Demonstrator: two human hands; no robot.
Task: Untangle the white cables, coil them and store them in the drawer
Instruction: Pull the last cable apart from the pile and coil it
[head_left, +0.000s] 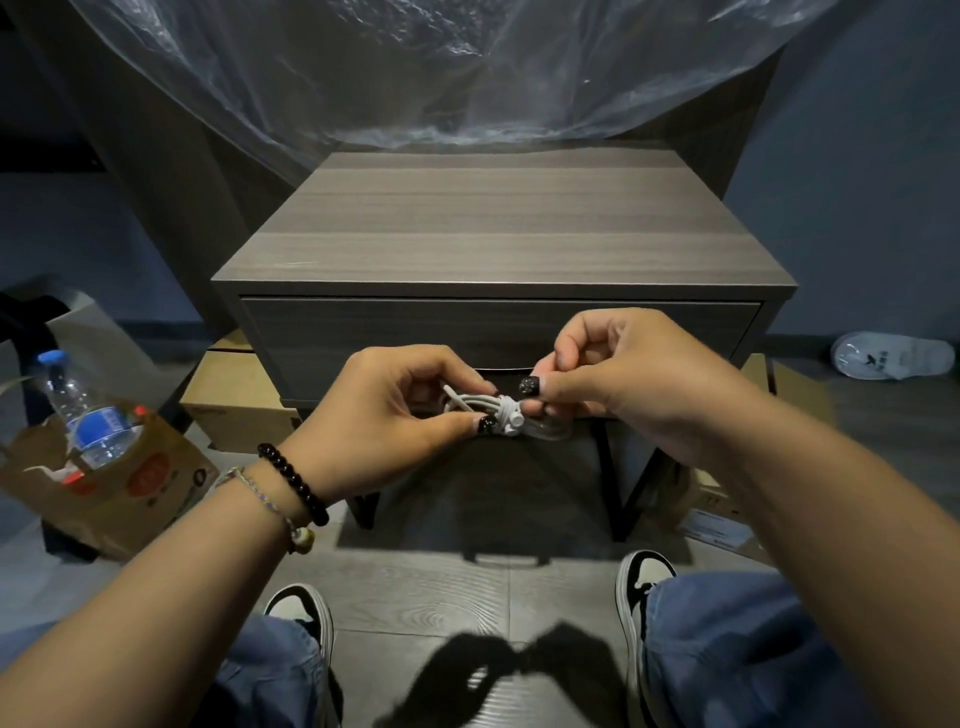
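A small bundle of white cable (483, 406), coiled and wound around its middle, hangs in the air between both hands. My left hand (387, 410) pinches its left part with thumb and fingers. My right hand (618, 376) pinches its right end, where a white plug tip sticks out. Both hands are in front of the grey wooden nightstand (498, 228), level with its drawer (363, 332), which is closed. Fingers hide part of the bundle.
A brown paper bag (140, 478) with a water bottle (85, 410) stands on the floor at left. Cardboard boxes (234, 395) lie beside the nightstand legs. A white slipper (891, 356) lies at right. Clear plastic sheeting (441, 67) hangs behind. My knees and shoes are below.
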